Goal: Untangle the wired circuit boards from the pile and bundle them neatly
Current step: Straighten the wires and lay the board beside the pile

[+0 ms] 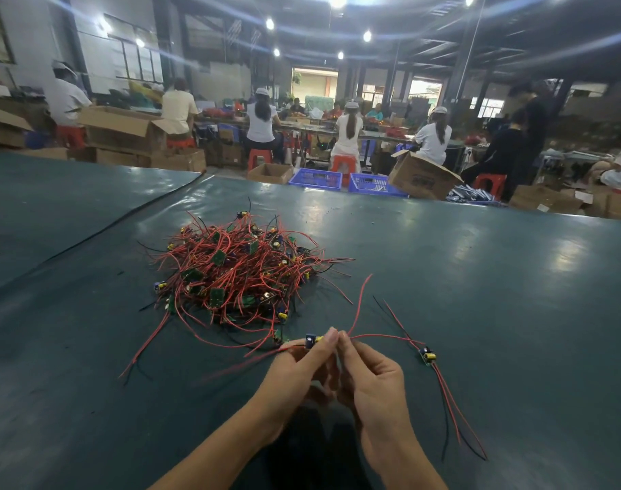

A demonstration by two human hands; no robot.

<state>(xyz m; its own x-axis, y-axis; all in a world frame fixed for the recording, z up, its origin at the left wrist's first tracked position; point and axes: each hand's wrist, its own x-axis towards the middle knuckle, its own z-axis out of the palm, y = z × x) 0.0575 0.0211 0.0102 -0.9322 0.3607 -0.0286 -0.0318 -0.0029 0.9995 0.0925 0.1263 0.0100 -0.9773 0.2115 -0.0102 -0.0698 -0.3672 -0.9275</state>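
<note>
- The left hand (298,369) pinches a small circuit board (311,340) between its fingertips, just above the table (479,277).
- The right hand (369,376) touches the left one and grips a red wire (380,336) near that board.
- The tangled pile (238,274) lies beyond both hands, slightly to the left.
- A separate wired board (427,355) lies to the right of the right hand.

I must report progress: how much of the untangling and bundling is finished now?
Done: one wired board lies apart, right of the hands. In hand: the left hand pinches another board, and the right hand holds its red wire. Left: the big pile remains tangled; no tied bundle is visible.
</note>
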